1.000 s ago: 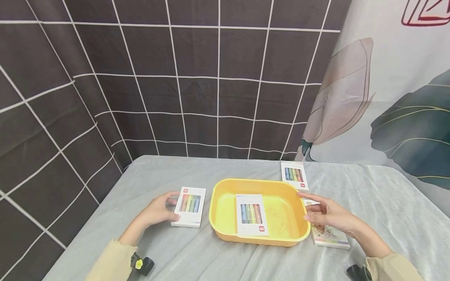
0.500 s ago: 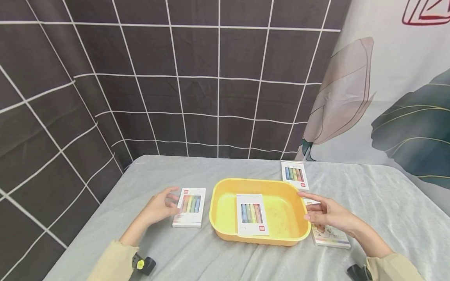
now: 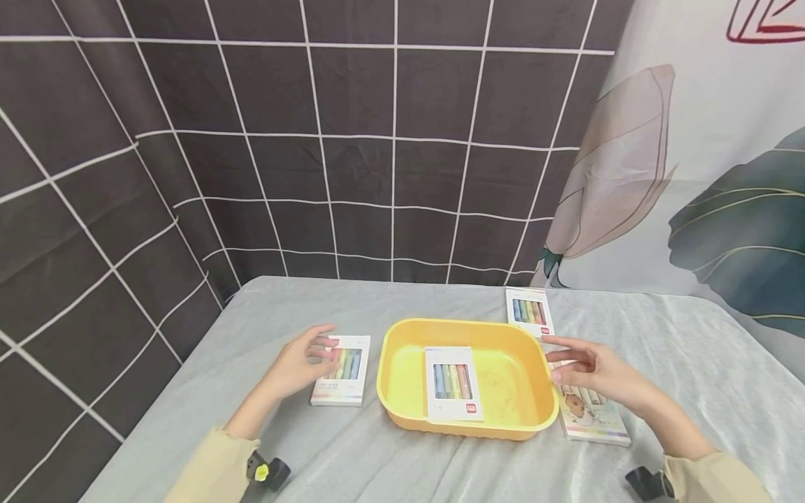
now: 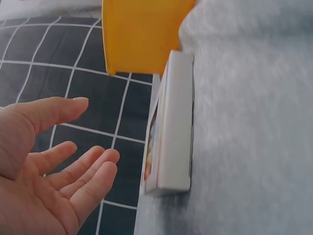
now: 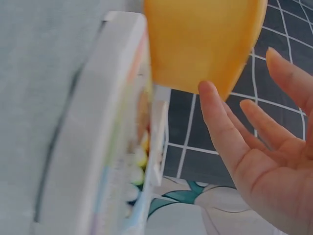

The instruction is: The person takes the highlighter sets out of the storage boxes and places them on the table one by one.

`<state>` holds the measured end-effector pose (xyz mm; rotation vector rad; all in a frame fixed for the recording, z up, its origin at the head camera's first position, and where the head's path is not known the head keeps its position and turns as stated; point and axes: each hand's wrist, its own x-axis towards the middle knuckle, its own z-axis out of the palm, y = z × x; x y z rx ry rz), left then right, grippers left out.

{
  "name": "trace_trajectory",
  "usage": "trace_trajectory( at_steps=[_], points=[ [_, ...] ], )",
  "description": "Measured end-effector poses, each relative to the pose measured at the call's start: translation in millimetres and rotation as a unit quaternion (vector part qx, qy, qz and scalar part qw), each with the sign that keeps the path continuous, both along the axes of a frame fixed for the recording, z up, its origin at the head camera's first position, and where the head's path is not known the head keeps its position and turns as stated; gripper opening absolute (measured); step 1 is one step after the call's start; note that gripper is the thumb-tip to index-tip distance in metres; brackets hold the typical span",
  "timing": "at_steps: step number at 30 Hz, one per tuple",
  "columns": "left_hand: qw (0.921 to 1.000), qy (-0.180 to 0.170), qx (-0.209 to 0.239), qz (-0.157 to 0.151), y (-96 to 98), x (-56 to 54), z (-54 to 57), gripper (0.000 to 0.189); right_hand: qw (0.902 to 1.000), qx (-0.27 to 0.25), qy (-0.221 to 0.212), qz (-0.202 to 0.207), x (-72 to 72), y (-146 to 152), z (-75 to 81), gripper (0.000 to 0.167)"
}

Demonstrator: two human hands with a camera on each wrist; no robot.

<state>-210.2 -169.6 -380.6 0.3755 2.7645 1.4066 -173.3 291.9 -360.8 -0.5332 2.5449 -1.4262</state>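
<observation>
My left hand [image 3: 298, 363] hovers over the left edge of a white box [image 3: 342, 391] whose window shows coloured sticks. In the left wrist view, its loosely spread fingers [image 4: 93, 181] are apart from the box. A yellow plastic tray [image 3: 506, 377] stands to the right of that box, with a similar white box [image 3: 454, 405] lying inside. Beside the tray's right rim is my right hand [image 3: 597, 370], fingers loosely extended and holding nothing. Whether its fingertips touch the rim, I cannot tell. Under this hand lies a box with a cartoon picture [image 3: 591, 419], partly hidden.
Another white windowed box [image 3: 528, 311] lies behind the tray's right back corner. A grey cloth [image 3: 302, 300] covers the table. Behind it hang a dark grid-patterned curtain [image 3: 352, 175] and a pale leaf-print curtain [image 3: 629, 181].
My left hand has let go of the left box and lifted off it, upward and slightly right. The right hand has shifted slightly right, showing more of the cartoon box.
</observation>
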Motion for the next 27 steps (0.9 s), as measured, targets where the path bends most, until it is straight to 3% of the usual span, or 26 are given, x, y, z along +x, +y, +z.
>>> trace_trajectory(
  at_steps=[6,11,20,27],
  points=[
    [0.9987,0.009,0.033,-0.039,8.1,-1.1,0.1,0.062,0.9977,0.022,0.013,-0.063,0.6,-4,11.0,0.053],
    [0.9965,0.009,0.052,-0.064,14.9,-1.7,2.8,0.062,0.9965,0.022,0.010,-0.081,1.4,-14,17.6,0.054],
    [0.9919,0.003,0.076,-0.102,23.8,-1.8,7.2,0.059,0.9985,0.018,-0.006,-0.051,-1.1,-36,26.5,0.056],
    [0.9910,-0.015,0.071,-0.112,31.8,-1.7,5.8,0.063,0.9996,0.007,-0.017,-0.021,-4.4,-51,25.4,0.058]
  ],
)
